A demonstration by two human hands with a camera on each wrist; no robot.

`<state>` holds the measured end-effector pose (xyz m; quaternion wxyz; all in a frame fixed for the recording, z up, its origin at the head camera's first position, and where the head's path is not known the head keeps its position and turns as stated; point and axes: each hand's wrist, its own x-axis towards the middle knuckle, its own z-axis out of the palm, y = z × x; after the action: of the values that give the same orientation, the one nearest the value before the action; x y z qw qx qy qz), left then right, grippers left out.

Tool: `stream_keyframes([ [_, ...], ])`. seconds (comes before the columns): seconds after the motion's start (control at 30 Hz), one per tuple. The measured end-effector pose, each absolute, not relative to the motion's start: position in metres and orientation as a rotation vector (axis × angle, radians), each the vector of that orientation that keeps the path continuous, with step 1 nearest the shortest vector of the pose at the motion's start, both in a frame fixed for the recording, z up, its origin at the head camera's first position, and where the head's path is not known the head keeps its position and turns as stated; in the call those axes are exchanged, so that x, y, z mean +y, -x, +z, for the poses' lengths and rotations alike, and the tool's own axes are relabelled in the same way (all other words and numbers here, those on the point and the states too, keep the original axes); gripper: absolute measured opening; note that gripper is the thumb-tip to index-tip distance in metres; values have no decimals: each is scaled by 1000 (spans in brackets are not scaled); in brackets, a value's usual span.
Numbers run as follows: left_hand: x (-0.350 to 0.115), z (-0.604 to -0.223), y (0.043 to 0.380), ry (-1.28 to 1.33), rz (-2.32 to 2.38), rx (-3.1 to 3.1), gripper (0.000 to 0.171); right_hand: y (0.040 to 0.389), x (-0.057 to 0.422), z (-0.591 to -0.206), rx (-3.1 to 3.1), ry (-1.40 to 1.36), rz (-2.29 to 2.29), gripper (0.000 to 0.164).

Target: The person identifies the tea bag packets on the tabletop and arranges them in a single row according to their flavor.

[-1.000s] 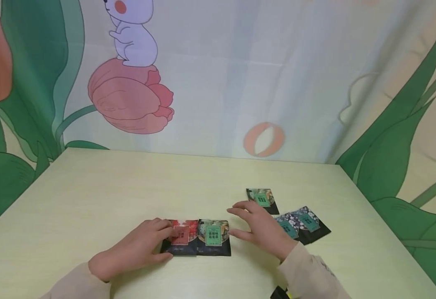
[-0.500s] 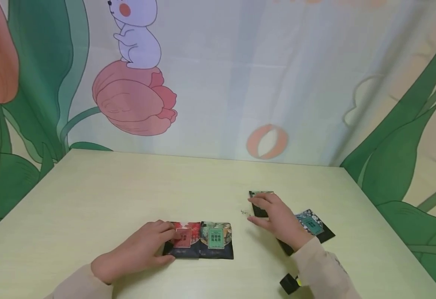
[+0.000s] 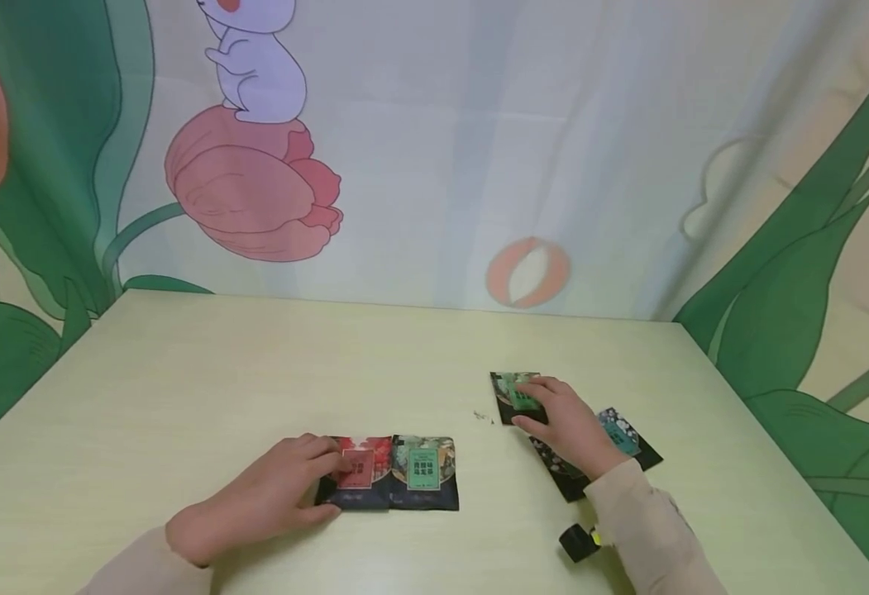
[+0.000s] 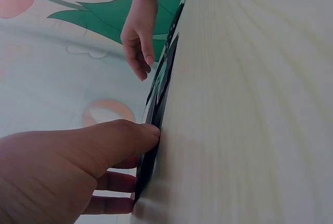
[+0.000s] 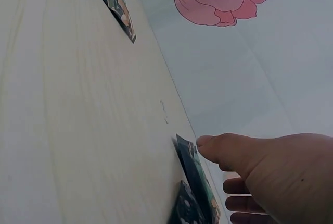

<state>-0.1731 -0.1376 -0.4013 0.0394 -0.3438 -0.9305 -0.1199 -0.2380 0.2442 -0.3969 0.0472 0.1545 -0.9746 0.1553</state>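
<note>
My left hand (image 3: 278, 487) grips a red tea sachet (image 3: 370, 463), thumb at its near edge and fingertips over its printed front. In the left wrist view that thumb (image 4: 127, 135) presses along the dark edge. Side by side with the red one lies a green-labelled tea sachet (image 3: 423, 471). My right hand (image 3: 571, 426) reaches over another green-labelled sachet (image 3: 507, 405) farther back, fingers extended on its label. In the right wrist view the thumb (image 5: 223, 148) is right at this sachet's edge (image 5: 195, 166). Partly under the right hand are two blue floral sachets (image 3: 631, 438).
A small dark mark (image 3: 484, 416) shows on the pale tabletop (image 3: 270, 364) left of the rear sachet. A black block (image 3: 578, 543) with a yellow bit sits by the right sleeve (image 3: 646, 525). Behind the table's far edge hangs a printed curtain (image 3: 404, 182).
My right hand has moved right and away from beside the paired sachets to the rear green sachet, and its fingers now rest on it. The left hand has kept its place on the red sachet.
</note>
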Motion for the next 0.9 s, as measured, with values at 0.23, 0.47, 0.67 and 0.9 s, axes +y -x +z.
stream_keyframes([
  [0.23, -139, -401, 172, 1029, -360, -2875, 43, 242, 243, -400, -3057, -405, 463, 53],
  [0.47, -139, -400, 173, 1055, -360, -2857, 42, 241, 242, -402, -3064, -410, 422, 52],
  [0.67, -139, -401, 173, 1048, -360, -2864, 41, 240, 241, -403, -3059, -423, 419, 50],
  [0.9, -138, -401, 173, 1047, -354, -2858, 42, 239, 240, -405, -3062, -424, 419, 50],
])
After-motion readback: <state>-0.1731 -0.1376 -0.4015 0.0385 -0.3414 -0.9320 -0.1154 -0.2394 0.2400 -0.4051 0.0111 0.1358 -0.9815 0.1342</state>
